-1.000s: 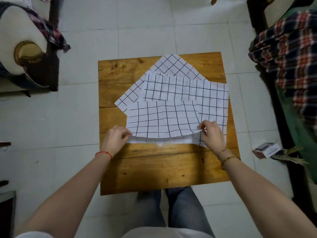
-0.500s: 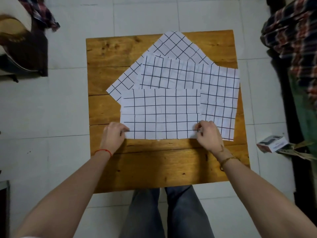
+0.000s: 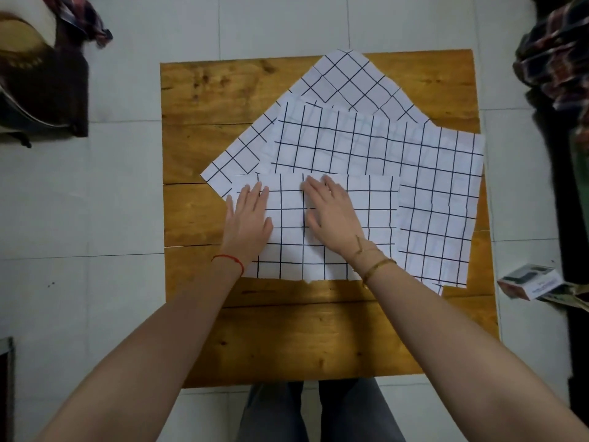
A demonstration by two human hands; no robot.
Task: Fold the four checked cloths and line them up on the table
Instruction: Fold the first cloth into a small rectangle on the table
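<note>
Item: top checked cloth point(image 3: 376, 218), white with a black grid, folded once into a rectangle, lying at the near middle of the desk point(image 3: 318, 339). A second ago its near edge was pinched up at both corners and being carried over; half a second ago the hands were at the near corners of the laid fold; now both have slid up onto the panel. Left hand point(image 3: 248, 218) rests flat on the left part, fingers straight and spread, holding nothing. Right hand point(image 3: 331, 218) rests flat near the centre, fingers likewise extended, gripping nothing. Judgement: the first fold is down and being smoothed; a further fold probably follows. Beneath and right: second checked cloth point(image 3: 430, 161), unfolded, its right edge reaching the desk's edge. Beneath that, turned diagonally: third checked cloth point(image 3: 350, 81), its corner at the far edge. A fourth cannot be made out separately. None are lined up yet. Surroundings: pale tiled floor point(image 3: 111, 218); small box point(image 3: 529, 282) on the floor at right; plaid fabric point(image 3: 554, 62) at upper right.
</note>
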